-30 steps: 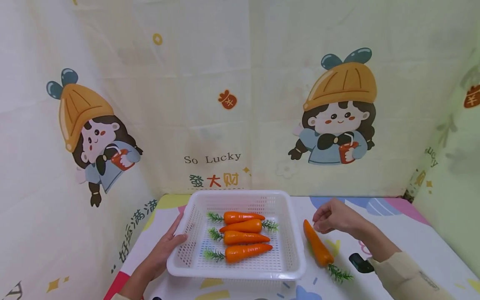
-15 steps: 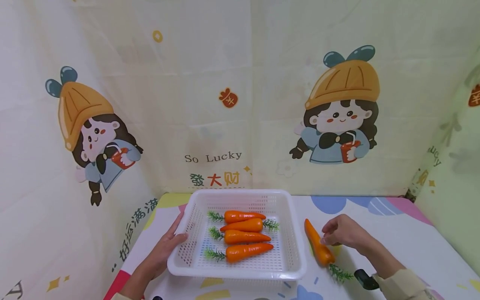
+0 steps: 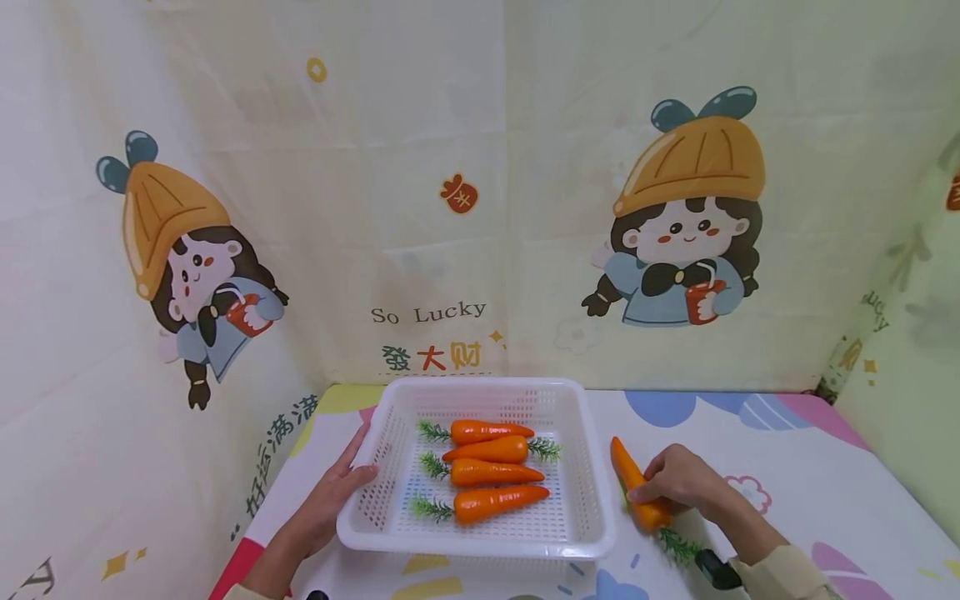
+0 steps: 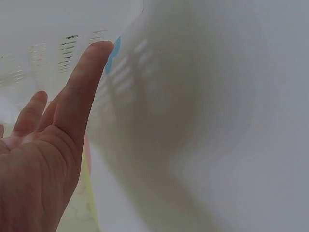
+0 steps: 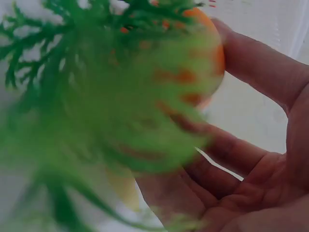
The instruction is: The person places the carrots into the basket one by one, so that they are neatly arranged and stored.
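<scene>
A white perforated plastic basket (image 3: 480, 550) holds several orange carrots (image 3: 501, 504) with green tops, lying crosswise. At its left side, my left hand (image 3: 326, 500) holds the wall, thumb over the rim and fingers along the outside. The left wrist view shows the left hand (image 4: 53, 130) with a straight finger against the slotted wall. Right of the basket, one more carrot (image 3: 628, 468) lies slanted on the table. My right hand (image 3: 686, 483) grips its thick end between thumb and fingers. In the right wrist view, blurred green leaves (image 5: 111, 96) partly cover the carrot and fingers.
The table (image 3: 810, 500) has a white cover with coloured prints. A pale curtain (image 3: 540, 208) with cartoon figures stands behind it and along both sides. A black device (image 3: 717, 570) is strapped at the right wrist, by the carrot's leaves.
My right hand has come down from above the lone carrot, towards its leafy end, and now grips it. My left hand stays at the basket's side.
</scene>
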A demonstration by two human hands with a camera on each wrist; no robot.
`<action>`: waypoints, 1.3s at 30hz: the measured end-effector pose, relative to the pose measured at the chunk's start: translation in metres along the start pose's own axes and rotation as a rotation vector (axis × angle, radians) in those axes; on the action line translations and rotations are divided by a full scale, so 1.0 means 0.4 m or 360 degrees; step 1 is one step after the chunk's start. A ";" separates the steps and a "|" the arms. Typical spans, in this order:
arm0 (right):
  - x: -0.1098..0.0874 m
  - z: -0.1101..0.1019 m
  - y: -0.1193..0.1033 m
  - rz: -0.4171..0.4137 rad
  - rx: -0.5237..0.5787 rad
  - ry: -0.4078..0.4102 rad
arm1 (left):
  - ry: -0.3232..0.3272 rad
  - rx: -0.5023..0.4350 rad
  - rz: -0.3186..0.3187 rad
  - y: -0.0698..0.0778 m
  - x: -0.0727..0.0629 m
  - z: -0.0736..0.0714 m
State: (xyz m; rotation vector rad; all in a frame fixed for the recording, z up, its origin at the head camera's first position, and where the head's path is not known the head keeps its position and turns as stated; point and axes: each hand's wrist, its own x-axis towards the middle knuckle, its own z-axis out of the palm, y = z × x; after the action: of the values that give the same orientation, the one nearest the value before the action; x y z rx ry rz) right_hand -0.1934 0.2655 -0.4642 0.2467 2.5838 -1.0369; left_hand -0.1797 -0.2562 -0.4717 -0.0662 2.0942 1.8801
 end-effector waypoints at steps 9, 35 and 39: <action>-0.003 0.000 0.003 0.0030 0.0099 -0.0032 | 0.0017 0.0021 0.0005 -0.001 0.002 0.005; -0.043 -0.081 -0.064 -0.0150 0.0145 -0.0158 | -0.0006 0.0026 0.0033 -0.002 0.002 0.001; -0.051 -0.097 -0.079 -0.0212 0.0159 -0.0185 | -0.0007 0.0037 0.0034 -0.001 0.002 0.001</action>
State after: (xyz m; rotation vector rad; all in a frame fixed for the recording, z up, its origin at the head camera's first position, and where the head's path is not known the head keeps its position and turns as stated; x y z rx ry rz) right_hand -0.1931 0.2690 -0.4103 0.0376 2.4749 -1.1923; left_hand -0.1801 -0.2559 -0.4724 -0.0342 2.1216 1.8660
